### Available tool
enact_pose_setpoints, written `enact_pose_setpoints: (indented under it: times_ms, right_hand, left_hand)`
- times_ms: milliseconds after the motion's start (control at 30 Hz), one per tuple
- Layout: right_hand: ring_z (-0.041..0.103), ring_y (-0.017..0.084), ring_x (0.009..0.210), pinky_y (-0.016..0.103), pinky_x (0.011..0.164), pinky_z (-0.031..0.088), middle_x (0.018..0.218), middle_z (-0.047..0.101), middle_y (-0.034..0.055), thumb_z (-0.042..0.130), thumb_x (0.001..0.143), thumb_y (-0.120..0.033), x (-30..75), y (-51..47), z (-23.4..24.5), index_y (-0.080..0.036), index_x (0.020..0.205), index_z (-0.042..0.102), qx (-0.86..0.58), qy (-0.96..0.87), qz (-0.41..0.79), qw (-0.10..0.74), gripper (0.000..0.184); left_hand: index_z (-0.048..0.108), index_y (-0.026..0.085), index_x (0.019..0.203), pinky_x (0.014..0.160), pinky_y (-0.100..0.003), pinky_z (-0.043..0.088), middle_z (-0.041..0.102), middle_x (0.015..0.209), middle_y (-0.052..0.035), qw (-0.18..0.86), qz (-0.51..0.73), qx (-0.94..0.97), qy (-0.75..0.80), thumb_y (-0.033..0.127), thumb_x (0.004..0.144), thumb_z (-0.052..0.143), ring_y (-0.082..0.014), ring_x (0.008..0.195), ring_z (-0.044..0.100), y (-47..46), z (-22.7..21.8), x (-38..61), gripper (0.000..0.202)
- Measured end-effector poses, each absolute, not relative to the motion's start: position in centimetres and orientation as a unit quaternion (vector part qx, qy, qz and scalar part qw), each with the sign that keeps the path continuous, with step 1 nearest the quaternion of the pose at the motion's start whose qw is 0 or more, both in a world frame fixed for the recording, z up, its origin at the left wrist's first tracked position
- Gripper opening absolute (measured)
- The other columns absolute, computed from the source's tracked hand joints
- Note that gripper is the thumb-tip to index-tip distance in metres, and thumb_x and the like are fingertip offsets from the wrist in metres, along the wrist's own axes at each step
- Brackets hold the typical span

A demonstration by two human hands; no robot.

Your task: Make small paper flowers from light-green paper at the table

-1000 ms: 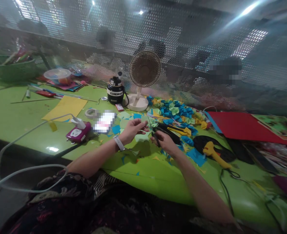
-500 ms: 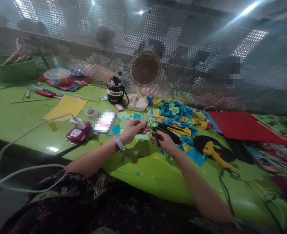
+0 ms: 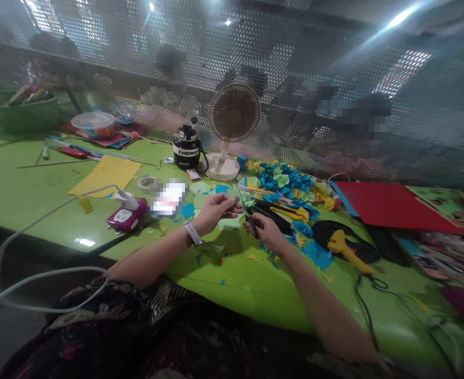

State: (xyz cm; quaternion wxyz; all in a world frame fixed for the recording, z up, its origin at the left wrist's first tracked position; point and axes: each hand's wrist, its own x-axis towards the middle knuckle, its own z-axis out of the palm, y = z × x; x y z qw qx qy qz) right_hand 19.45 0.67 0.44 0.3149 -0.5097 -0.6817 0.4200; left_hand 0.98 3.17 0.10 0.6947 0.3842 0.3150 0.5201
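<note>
Green tabletop (image 3: 30, 189) before a perforated metal screen (image 3: 295, 58), with scraps of coloured paper scattered across it. Two hands, both almost exactly where they were a moment earlier, close together at mid-table. Left hand (image 3: 216, 206), white watch band (image 3: 192, 232) on the wrist, half curled, with its fingertips just beside a small green paper flower (image 3: 249, 201); contact impossible to tell. Right hand (image 3: 264, 233) closed around a dark narrow tool (image 3: 252, 225), its long axis running from the flower toward the near edge, slightly right; exact kind of tool too small to tell. Just right of both hands, one black-handled tool (image 3: 269, 217). Farther right, one red sheet (image 3: 374, 202) and one yellow-handled tool (image 3: 344, 245). To the left, one yellow sheet (image 3: 106, 175) and one magenta power strip (image 3: 127, 218). At the far side, one electric fan (image 3: 234, 113).
</note>
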Motion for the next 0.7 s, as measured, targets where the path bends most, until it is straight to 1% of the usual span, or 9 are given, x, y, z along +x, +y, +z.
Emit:
enact_pose_setpoints:
  times_ms: [100, 333, 700]
  right_hand:
    - [0.036, 0.011, 0.057, 0.026, 0.053, 0.03, 0.059, 0.041, -0.0055, 0.071, 0.062, -0.071, 19.44, 0.65, 0.47, -0.021, 0.063, 0.047, -0.515, -0.682, 0.412, 0.317, 0.055]
    - [0.037, 0.011, 0.056, 0.026, 0.053, 0.031, 0.058, 0.044, -0.0043, 0.069, 0.061, -0.074, 19.34, 0.56, 0.6, -0.022, 0.062, 0.046, -0.522, -0.679, 0.412, 0.311, 0.057]
    - [0.044, 0.012, 0.055, 0.026, 0.052, 0.035, 0.055, 0.052, -0.0029, 0.073, 0.057, -0.073, 19.37, 0.47, 0.81, -0.021, 0.06, 0.048, -0.544, -0.668, 0.401, 0.311, 0.059]
  left_hand:
    - [0.051, 0.014, 0.074, 0.058, -0.018, 0.054, 0.073, 0.074, -0.0044, 0.694, 0.521, 0.388, 0.31, 0.038, 0.073, 0.083, -0.011, 0.065, 0.071, 3.2, -0.07, 0.95, 0.04]
    - [0.055, 0.014, 0.077, 0.061, -0.021, 0.055, 0.074, 0.076, -0.0061, 0.689, 0.526, 0.388, 0.313, 0.042, 0.074, 0.08, -0.0125, 0.067, 0.071, 3.37, -0.38, 0.95, 0.039]
    - [0.056, 0.014, 0.077, 0.061, -0.021, 0.054, 0.072, 0.072, -0.0036, 0.676, 0.535, 0.381, 0.334, 0.042, 0.075, 0.08, -0.0111, 0.063, 0.069, 3.33, 0.14, 0.78, 0.037]
